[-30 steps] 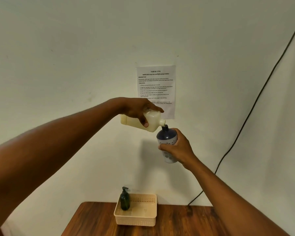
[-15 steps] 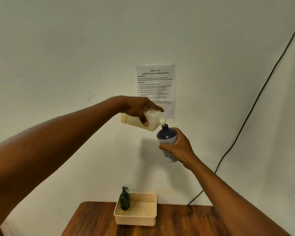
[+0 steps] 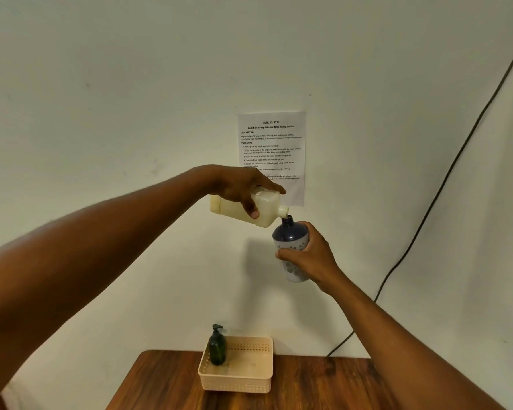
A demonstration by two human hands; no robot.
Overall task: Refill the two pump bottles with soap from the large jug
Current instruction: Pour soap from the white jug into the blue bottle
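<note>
Almost nothing has shifted since a second ago: both arms have risen a touch, and the jug's spout is still meeting the bottle's mouth. I am gripping the large jug [image 3: 243, 209] in my left hand [image 3: 238, 187], fingers over its top and thumb curled down its near face, tipping it on its side with the spout angled down to the right. My right hand [image 3: 305, 255] is wrapping around the dark-shouldered pump bottle [image 3: 290, 236], holding it close to upright in the air against the wall, high above the table [image 3: 308, 383]. Its pump head is off and out of sight. I cannot tell whether soap is actually running, since spout and neck are touching.

I judge I am pouring into the second bottle: the green pump bottle [image 3: 217, 347] is already standing, pump on, in the far left corner of the basket [image 3: 237, 380], which is sitting near the table's back edge.

Next I will be needing to keep the spout lined up on that narrow neck, watch the level, tip the jug back before it overflows, then find the pump head and screw it on.
</note>
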